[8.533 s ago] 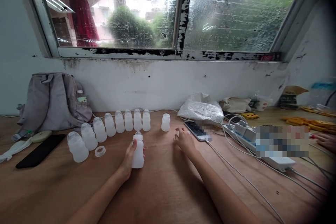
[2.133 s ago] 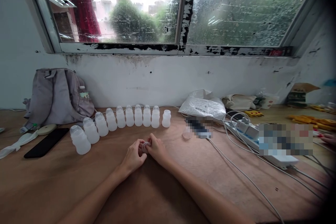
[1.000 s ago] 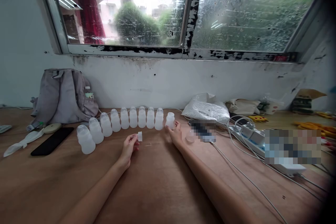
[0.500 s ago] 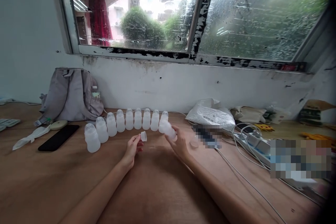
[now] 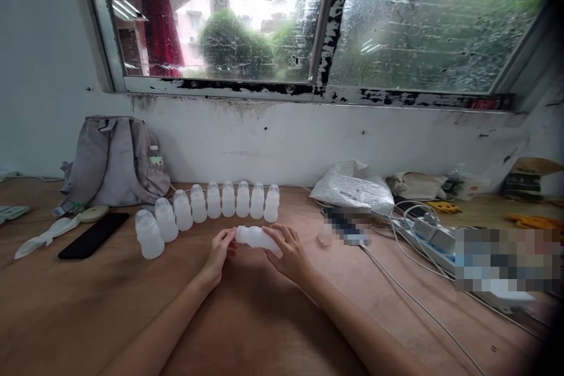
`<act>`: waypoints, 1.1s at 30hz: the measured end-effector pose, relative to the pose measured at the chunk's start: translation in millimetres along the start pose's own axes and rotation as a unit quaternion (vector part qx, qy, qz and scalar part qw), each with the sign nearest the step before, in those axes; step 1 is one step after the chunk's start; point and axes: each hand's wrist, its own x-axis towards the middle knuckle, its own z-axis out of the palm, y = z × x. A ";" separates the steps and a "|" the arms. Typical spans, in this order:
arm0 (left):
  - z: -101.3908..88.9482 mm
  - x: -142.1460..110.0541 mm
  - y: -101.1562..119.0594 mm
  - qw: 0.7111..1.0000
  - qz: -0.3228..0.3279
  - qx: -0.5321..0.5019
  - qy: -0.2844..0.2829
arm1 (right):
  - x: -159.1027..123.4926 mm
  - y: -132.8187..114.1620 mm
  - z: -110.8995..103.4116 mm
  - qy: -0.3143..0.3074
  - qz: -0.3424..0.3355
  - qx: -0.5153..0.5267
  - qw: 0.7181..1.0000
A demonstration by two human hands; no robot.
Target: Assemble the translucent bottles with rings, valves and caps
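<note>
— So, what do your hands hold?

— Your right hand (image 5: pixel 288 252) is wrapped around a small white bottle (image 5: pixel 257 238). The bottle lies on its side in your grip, just above the table (image 5: pixel 264 317), with its top end pointing left.

— And your other hand?

— Your left hand (image 5: pixel 220 251) is at the top end of the bottle. Its fingertips (image 5: pixel 230 238) are pinched there, touching the bottle's neck. You may have a small cap under them, but it is too hidden to tell.

— Where is the bottle next to the others?

— It sits just in front of a row of bottles (image 5: pixel 207 211). That row stands upright and curves from the left toward the wall. Your bottle is near the right end of the row, close but not touching.

— What else is on the table?

— A grey bag (image 5: pixel 112 158) leans on the wall at the left. A black phone (image 5: pixel 93 235) lies flat in front of it. A white sack (image 5: pixel 352 191) lies to the right of the row. A small clear cap (image 5: pixel 325 239) sits right of your right hand. Further right you have a power strip (image 5: pixel 434 235) with white cables (image 5: pixel 418 305) running across the wood.
</note>
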 end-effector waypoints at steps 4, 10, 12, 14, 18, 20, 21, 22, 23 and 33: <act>-0.1 -0.4 1.3 1.000 0.000 -0.007 -0.004 | -2.7 -0.9 0.8 -0.007 -0.002 -0.011 1.000; -2.2 2.4 -0.8 1.000 0.002 -0.013 -0.004 | -4.6 -4.6 3.6 -0.004 0.005 0.000 1.000; -2.8 3.5 -1.7 1.000 0.012 -0.017 -0.006 | -4.4 -7.2 1.8 -0.003 0.014 0.015 1.000; -3.2 4.2 -2.6 0.999 0.020 -0.023 -0.009 | -3.6 -10.0 -1.8 -0.011 0.029 0.037 0.999; -4.0 5.1 -3.3 0.999 0.028 -0.031 -0.014 | -1.0 -13.6 -9.3 -0.058 0.073 0.128 0.987; -4.7 5.5 -3.2 0.999 0.031 -0.040 -0.020 | 0.3 -13.6 -10.9 -0.075 0.105 0.181 0.975; -5.2 5.8 -2.9 0.998 0.029 -0.047 -0.026 | 0.8 -13.4 -11.0 -0.076 0.124 0.203 0.968; -5.6 6.1 -2.7 0.998 0.028 -0.056 -0.031 | 1.2 -13.1 -10.7 -0.075 0.143 0.220 0.962; -6.0 6.4 -2.4 0.997 0.027 -0.066 -0.037 | 1.4 -12.8 -10.2 -0.072 0.158 0.235 0.956; -6.8 11.7 -4.1 0.990 -0.018 -0.143 -0.009 | 1.4 -15.2 -8.4 -0.064 0.181 0.259 0.947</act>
